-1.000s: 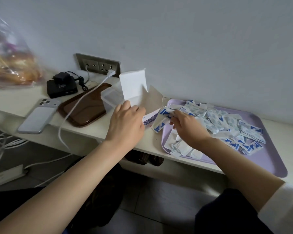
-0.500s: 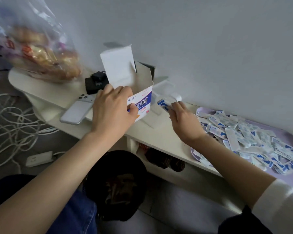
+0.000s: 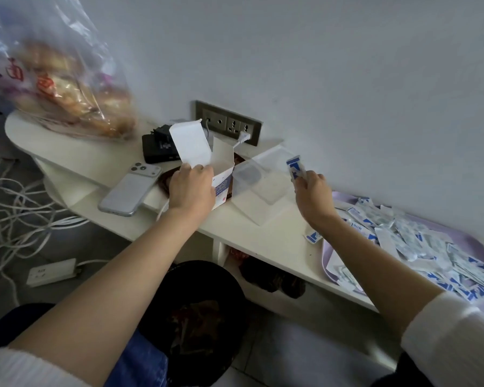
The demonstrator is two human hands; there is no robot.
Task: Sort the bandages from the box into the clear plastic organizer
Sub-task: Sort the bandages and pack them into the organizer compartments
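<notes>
Gripping box (image 3: 221,174) left, bandages (image 3: 295,167) pinched right

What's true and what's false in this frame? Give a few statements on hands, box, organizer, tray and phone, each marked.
1. The left hand holds the bandage box, top flap open. True.
2. The right hand is empty. False: its fingers pinch wrapped bandages.
3. The clear plastic organizer sits between the box and the right hand. True.
4. The loose bandage pile lies in the organizer. False: it lies on the lilac tray.
5. The smartphone stands against the wall. False: it lies flat on the shelf, cameras up.
</notes>
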